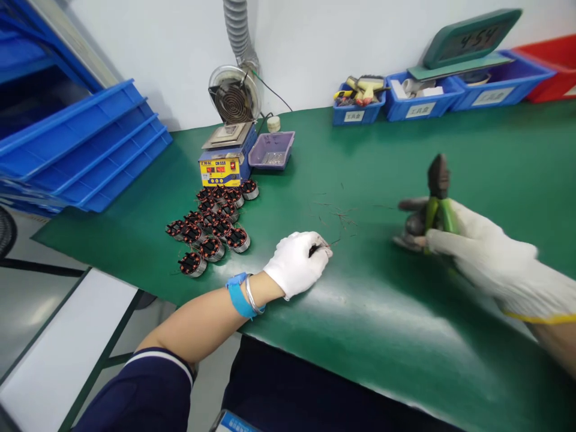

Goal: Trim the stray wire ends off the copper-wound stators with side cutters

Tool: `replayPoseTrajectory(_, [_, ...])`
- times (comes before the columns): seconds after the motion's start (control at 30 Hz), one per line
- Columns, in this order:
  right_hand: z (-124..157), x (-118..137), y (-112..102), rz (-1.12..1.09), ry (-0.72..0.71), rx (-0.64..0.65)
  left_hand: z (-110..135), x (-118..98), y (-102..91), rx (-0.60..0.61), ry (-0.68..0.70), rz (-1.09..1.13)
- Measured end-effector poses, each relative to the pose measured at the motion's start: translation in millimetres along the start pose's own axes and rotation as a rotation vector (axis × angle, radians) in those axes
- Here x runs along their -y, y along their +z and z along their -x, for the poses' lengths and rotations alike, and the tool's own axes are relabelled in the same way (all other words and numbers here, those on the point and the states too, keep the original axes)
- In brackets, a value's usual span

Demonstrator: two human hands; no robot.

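Observation:
My left hand [299, 264], in a white glove, rests low over the green table with its fingers curled closed. Something dark shows between thumb and fingers, and a thin wire end sticks out at the fingertips; the rest is hidden by the glove. My right hand [481, 249], gloved with dirty grey fingertips, is closed round green-handled cutting pliers [438, 192] whose dark jaws point up. It is held above the table on the right, partly smeared by motion. Loose thin wire scraps [339, 216] lie on the table just beyond my left hand.
Several copper-wound motor stators [211, 248] stand grouped left of my hand. Behind them sit a yellow-fronted solder pot [220, 173] and a purple tray [272, 150]. Blue bins [360, 115] and a clock [472, 39] line the wall; stacked blue crates [103, 150] stand left.

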State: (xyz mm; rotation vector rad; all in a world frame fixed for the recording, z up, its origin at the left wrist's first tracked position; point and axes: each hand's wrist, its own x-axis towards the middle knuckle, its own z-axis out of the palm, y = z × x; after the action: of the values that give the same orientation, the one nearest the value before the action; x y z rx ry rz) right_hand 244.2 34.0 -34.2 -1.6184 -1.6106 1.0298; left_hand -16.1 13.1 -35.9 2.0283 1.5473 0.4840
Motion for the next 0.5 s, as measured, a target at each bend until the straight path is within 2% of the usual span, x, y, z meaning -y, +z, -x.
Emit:
replayPoseTrajectory(0.07, [18, 9, 6, -0.366, 0.136, 0.245, 0, -1, -0.1, 0.004, 0.0, -0.005])
replayPoseTrajectory(0.13, [35, 13, 12, -0.442, 0.23, 0.509, -1, -1, -0.3, 0.006, -0.002, -0.015])
replayPoseTrajectory(0.2, [46, 13, 17, -0.411, 0.27, 0.688, -1, -2, -0.2, 0.005, -0.005, -0.04])
replayPoseTrajectory(0.3, [52, 11, 21, -0.401, 0.28, 0.792, -1, -1, 0.6, 0.0, 0.008, -0.076])
replayPoseTrajectory(0.5, [51, 22, 25, -0.324, 0.288, 0.783, -1, 1, 3.4, -0.02, 0.054, -0.1])
